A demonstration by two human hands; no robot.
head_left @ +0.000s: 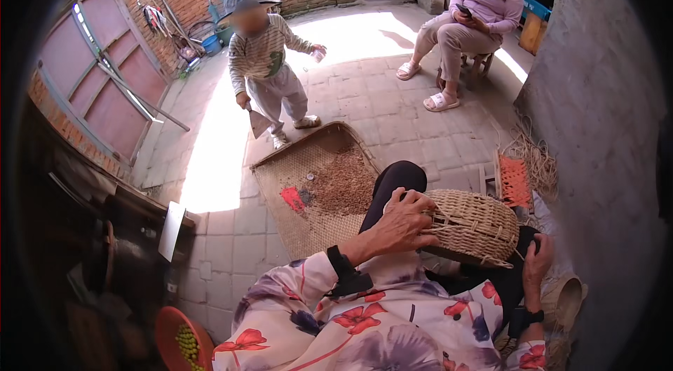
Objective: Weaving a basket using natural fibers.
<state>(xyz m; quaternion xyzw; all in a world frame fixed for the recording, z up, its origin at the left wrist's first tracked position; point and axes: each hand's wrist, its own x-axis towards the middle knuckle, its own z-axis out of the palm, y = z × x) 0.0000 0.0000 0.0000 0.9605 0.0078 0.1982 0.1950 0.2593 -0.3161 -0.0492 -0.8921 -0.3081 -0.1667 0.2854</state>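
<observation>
A woven straw basket (471, 225) lies tilted on its side across my lap. My left hand (401, 225) is closed on its left edge, with the fingers bent at the weave and the thumb lower down. Beyond the basket's right side, my right hand (538, 262) is by my dark-trousered knee, its fingers curled. Whatever the right fingers hold, if anything, is hidden. A loose strand end sticks out at the basket's lower right.
A flat woven tray (277, 178) with brown kernels (345, 185) lies ahead. Behind it stands a person (263, 55) holding a flat scraper (259, 123). Another person (484, 3) sits on a stool with a phone. Straw strands (536, 157) and an orange woven piece (514, 181) lie right.
</observation>
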